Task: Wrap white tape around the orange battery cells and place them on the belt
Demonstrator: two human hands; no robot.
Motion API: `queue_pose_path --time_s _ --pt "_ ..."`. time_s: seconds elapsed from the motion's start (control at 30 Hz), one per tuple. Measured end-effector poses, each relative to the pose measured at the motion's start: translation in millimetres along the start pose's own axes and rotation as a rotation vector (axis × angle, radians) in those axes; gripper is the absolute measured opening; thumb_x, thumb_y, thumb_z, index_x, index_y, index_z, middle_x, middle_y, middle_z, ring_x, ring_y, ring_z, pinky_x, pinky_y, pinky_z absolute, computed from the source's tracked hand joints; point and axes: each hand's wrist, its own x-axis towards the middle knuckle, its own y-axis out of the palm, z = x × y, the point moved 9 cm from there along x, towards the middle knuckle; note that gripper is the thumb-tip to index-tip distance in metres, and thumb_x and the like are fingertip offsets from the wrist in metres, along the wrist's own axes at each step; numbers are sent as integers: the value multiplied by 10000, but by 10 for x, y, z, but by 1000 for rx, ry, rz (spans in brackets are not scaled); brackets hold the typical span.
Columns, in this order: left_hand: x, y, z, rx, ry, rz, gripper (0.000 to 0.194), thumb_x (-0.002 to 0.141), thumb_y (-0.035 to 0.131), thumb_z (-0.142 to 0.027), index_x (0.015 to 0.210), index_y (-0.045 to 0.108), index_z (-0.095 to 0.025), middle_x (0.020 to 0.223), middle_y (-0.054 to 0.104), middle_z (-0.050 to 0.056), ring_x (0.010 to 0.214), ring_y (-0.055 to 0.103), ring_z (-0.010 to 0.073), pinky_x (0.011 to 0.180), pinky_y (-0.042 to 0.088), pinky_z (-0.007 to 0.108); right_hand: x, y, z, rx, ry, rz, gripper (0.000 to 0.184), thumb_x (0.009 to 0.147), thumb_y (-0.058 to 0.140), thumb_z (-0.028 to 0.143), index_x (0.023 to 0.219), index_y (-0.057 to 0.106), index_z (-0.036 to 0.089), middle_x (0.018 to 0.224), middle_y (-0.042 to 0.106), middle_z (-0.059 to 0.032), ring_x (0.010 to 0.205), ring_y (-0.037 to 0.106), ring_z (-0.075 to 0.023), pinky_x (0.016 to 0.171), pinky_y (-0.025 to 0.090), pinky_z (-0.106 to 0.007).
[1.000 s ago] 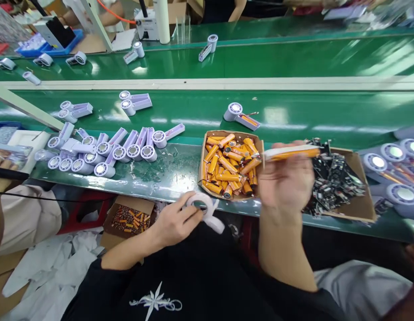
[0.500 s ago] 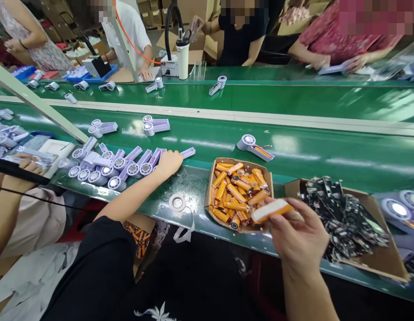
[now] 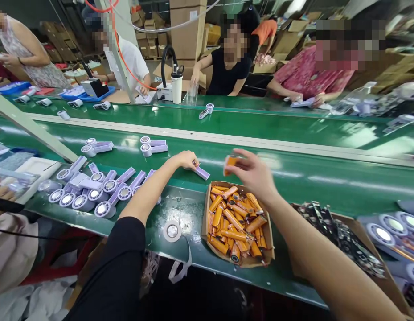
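Note:
My left hand (image 3: pixel 186 159) is stretched out over the green conveyor belt (image 3: pixel 293 174) and is closed on a lilac fan housing (image 3: pixel 202 172) that sticks out to its right. My right hand (image 3: pixel 253 173) hovers above the belt just beyond a cardboard box of orange battery cells (image 3: pixel 238 223), pinching one orange battery cell (image 3: pixel 231 162) between thumb and fingers. The two hands are close together. A roll of white tape (image 3: pixel 172 231) lies on the bench edge below my left arm.
A cluster of lilac fan housings (image 3: pixel 100 189) lies at the left. A cardboard box of black circuit boards (image 3: pixel 347 240) and more fan parts (image 3: pixel 394 232) sit at the right. People work across a second belt (image 3: pixel 260 120). A neighbour's hand (image 3: pixel 2 191) is at far left.
My left hand has lifted a lilac housing from the cluster and brought it right. My right hand has carried the orange cell up and forward over the belt. My view has tilted up.

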Motion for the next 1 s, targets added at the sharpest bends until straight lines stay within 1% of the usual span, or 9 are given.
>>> queue_pose_path --time_s 0.13,0.23,0.37,0.53,0.7,0.77,0.83,0.93,1.0 --pt "10 -128 95 -95 -69 -71 308 842 695 -302 1075 825 -146 1023 750 40 821 611 57 775 403 145 368 663 -486 -420 50 269 391 911 774 254 1279 705 141 1046 798 -94 984 776 -197 935 614 -323" --pt "18 -142 56 -119 -101 -135 298 857 685 -299 1079 827 -157 976 746 51 810 605 67 809 416 153 384 908 -674 -612 73 359 361 925 776 262 1270 720 173 964 793 -94 963 767 -251 921 589 -366" --pt "43 -70 -28 -133 -113 -171 258 864 685 -298 1046 826 -183 983 747 46 870 624 89 867 433 157 337 1010 -810 -855 102 493 377 952 729 275 1320 720 193 1088 775 -162 1087 731 -354 953 554 -430" --pt "51 -8 -75 -147 -134 -197 238 907 625 -256 1028 800 -152 1041 744 50 922 631 97 922 461 193 363 1214 -943 -982 140 721 399 970 709 372 1354 733 266 1236 751 -148 1184 700 -370 998 538 -454" --pt "-84 -166 -316 -121 -175 -286 280 943 602 -233 1130 761 -98 1151 718 117 1056 645 135 1004 485 225 380 1142 -622 -963 150 731 404 977 685 350 1365 735 245 1264 749 -138 1205 700 -349 1037 531 -440" --pt "-390 -206 -499 -88 -171 -387 391 982 580 -259 1315 683 -83 1339 642 168 1246 597 174 1133 455 282 184 868 -322 -921 115 623 484 1047 576 359 1511 621 229 1403 687 -131 1297 656 -322 1101 502 -431" --pt "-905 -63 -691 -56 -111 -450 447 1016 568 -348 1392 634 -115 1436 579 164 1365 529 192 1222 412 343 -245 471 0 -834 67 476 501 1101 458 373 1555 563 191 1495 626 -116 1360 617 -273 1151 477 -396" --pt "-1904 555 -969 33 172 -369 452 981 612 -555 1209 724 -181 1259 669 85 1203 601 158 1117 497 327 -1219 -134 368 -477 2 261 369 1060 545 451 1227 777 217 1231 771 -70 1146 738 -247 1019 577 -359" --pt "-2568 950 -1036 170 316 -387 510 903 706 -593 1234 707 -205 1270 662 60 1257 576 178 1099 516 341 -1874 -282 385 -298 45 280 298 1033 608 445 1079 814 234 1075 805 -58 976 781 -223 884 620 -318"
